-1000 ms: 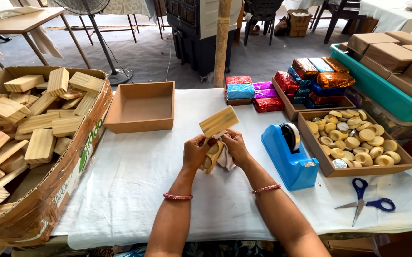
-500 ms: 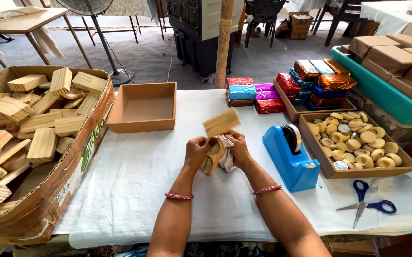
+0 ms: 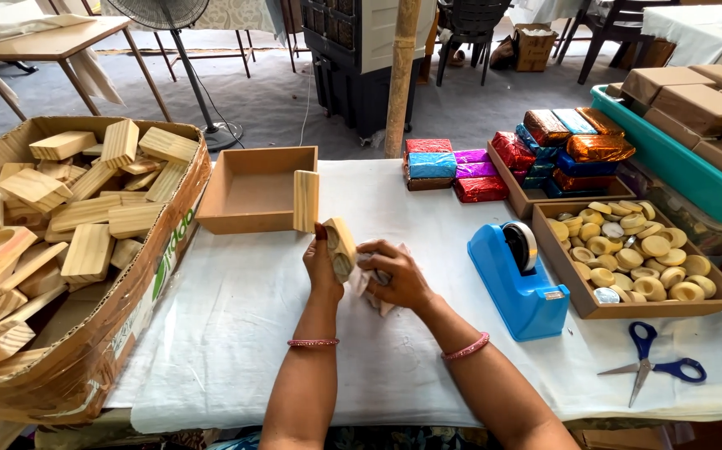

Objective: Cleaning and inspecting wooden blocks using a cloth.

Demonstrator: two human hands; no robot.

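A big cardboard box [image 3: 69, 367] is sitting at the left, holding a heap of pale wooden blocks [image 3: 86, 187]. At the far right a teal crate [image 3: 669, 158] is carrying brown boxes [image 3: 699, 104]. An empty wooden tray [image 3: 248, 193] is lying ahead of the hands. Right of centre, one tray [image 3: 515, 187] is holding foil-wrapped bars [image 3: 565, 137], and a nearer tray [image 3: 578, 292] is holding round yellow discs [image 3: 636, 254]. A blue tape dispenser [image 3: 515, 279] and blue-handled scissors [image 3: 649, 358] are resting on the white cloth. The left hand [image 3: 321, 265] is gripping a hinged wooden holder [image 3: 328, 233] above the table, its flap standing upright. The right hand [image 3: 394, 279] is closing around a pale rag [image 3: 369, 283] beside it.
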